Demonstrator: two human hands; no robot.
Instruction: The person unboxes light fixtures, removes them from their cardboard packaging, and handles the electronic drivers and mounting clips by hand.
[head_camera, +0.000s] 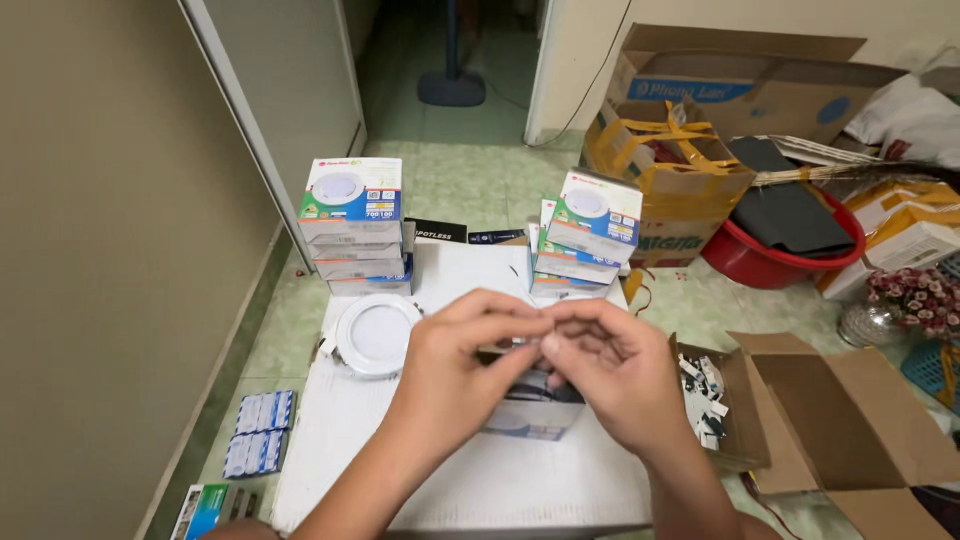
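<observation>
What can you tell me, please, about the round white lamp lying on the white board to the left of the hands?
The round white lamp is a flat, disc-shaped downlight with a wide, smooth rim around a paler frosted centre; it looks like plastic. It lies flat, face up, on the white board, just in front of the left stack of boxes. A small clip shows at its lower left edge. The left hand is close on its right but apart from it; nothing grips it.

Left of white board (470, 480): stacked white-green-blue cartons (352, 225). Right of it: a second such stack (588, 235); beyond, taped brown box (670, 180).
</observation>
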